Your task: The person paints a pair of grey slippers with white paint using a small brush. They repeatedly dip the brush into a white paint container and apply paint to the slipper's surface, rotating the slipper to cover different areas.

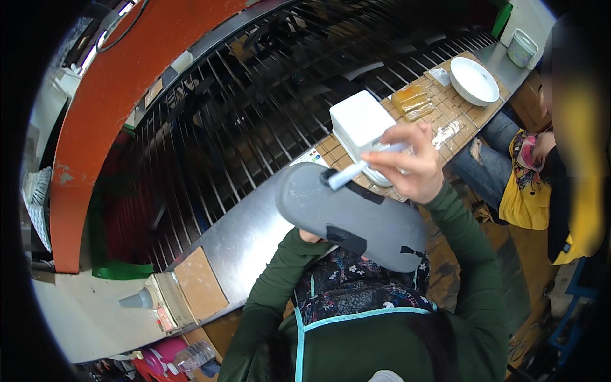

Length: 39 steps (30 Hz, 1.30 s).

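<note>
A grey shoe sole (356,215) with black patches on its surface lies tilted in front of my body. My left hand (310,236) holds it from underneath, its fingers mostly hidden by the sole. Between the pinched fingers of my right hand (415,167) is a pale blue brush (347,176). Its dark tip touches the sole near the upper left edge. Just behind the brush stands a white box-shaped container (363,121), partly covered by my right fingers.
Metal rods of a rack (210,127) run beyond the steel ledge (245,239). A tan board (468,118) bears a wrapped amber block (412,102) and a white bowl (474,81). At right sits a co-worker in a yellow apron (525,200). A cardboard piece (200,283) lies left.
</note>
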Motion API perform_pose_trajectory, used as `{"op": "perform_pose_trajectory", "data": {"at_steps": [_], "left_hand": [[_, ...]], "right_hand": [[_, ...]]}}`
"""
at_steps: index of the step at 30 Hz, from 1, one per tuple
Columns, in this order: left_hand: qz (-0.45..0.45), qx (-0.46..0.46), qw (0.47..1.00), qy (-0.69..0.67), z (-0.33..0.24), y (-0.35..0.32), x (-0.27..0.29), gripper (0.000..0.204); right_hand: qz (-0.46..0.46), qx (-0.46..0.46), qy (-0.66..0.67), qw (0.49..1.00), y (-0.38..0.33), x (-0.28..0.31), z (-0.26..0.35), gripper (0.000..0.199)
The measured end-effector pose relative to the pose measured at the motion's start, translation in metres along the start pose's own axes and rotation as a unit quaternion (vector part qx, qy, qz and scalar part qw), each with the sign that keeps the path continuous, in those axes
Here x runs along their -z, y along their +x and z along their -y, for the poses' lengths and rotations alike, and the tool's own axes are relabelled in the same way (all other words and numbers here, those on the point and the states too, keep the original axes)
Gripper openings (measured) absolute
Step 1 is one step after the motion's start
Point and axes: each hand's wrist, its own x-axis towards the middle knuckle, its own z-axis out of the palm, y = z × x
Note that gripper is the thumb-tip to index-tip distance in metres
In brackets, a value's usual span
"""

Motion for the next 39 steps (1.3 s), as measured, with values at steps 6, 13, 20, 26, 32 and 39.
{"op": "perform_pose_trajectory", "data": {"at_steps": [6, 13, 20, 26, 32, 39], "left_hand": [[-0.065, -0.020, 0.990, -0.122, -0.018, -0.031, 0.018, 0.080], [-0.053, -0.007, 0.975, -0.214, -0.036, -0.025, 0.039, 0.090], [-0.213, -0.251, 0.927, -0.178, -0.003, -0.015, -0.008, 0.100], [-0.427, -0.352, 0.804, 0.215, 0.018, -0.014, -0.014, 0.060], [-0.387, -0.274, 0.852, 0.222, -0.029, -0.038, 0.021, 0.037], [-0.346, -0.152, 0.900, 0.216, -0.040, -0.059, 0.021, 0.059]], "right_hand": [[0.128, -0.216, 0.271, 0.929, -0.055, 0.037, -0.014, 0.032], [-0.040, -0.498, 0.639, 0.584, -0.110, 0.017, 0.041, 0.104], [-0.235, -0.500, 0.694, 0.463, -0.082, -0.016, 0.078, 0.115], [-0.038, -0.555, 0.585, 0.590, -0.102, -0.020, 0.069, 0.106], [0.113, -0.383, -0.110, 0.910, -0.123, 0.005, 0.002, 0.014], [0.148, -0.216, -0.263, 0.929, -0.112, 0.000, -0.040, 0.007]]}}
